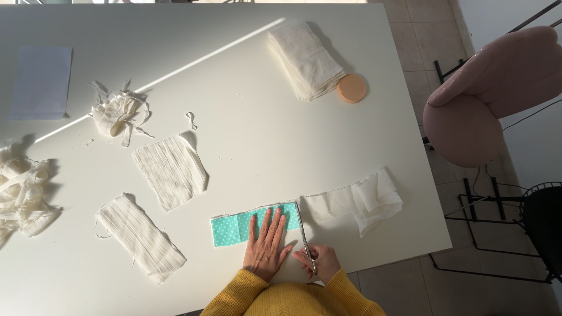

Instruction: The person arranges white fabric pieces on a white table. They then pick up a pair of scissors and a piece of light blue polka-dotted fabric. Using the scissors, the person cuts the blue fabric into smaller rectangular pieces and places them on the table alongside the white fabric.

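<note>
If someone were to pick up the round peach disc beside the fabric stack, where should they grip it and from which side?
Probably by its rim, from above and from the right. The peach disc lies flat on the white table, so only its edge gives purchase. Its left side sits against the stack of cream fabric, while its right and near edges are open.

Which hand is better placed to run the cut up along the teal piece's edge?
Probably right: the right hand already grips the scissors, blades along the edge of the teal dotted fabric. The left hand lies flat on it.
</note>
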